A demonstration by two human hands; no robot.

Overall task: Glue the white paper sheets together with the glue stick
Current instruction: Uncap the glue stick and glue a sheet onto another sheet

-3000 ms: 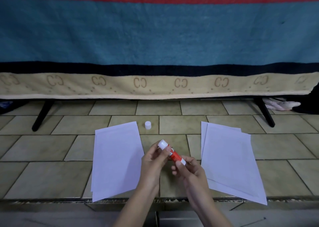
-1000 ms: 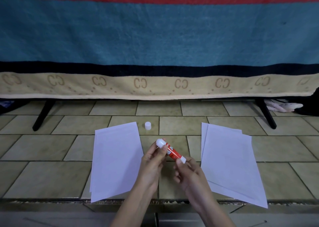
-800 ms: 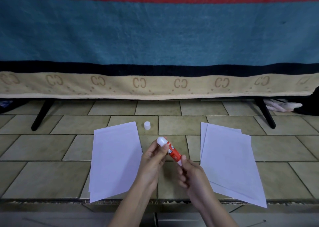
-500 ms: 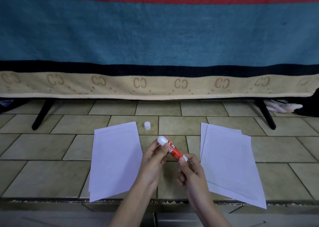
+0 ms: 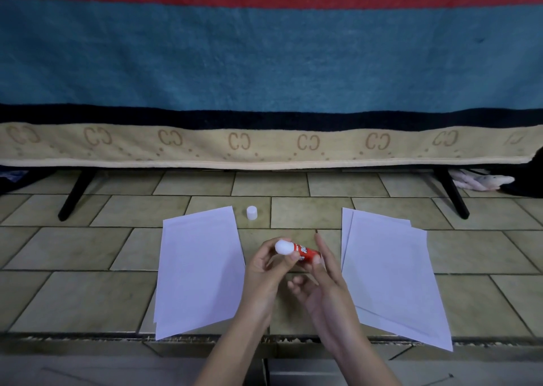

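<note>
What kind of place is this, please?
Probably a room in a home, with the person working on the floor. The paper sheets lie on beige floor tiles, and a striped blanket hangs over a black-legged frame behind them.

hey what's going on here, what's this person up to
A person holds an uncapped glue stick above a tiled floor: the left hand grips its white end, the right hand pinches its red base. Its cap stands apart. White paper sheets lie on the left and right, untouched.
</note>
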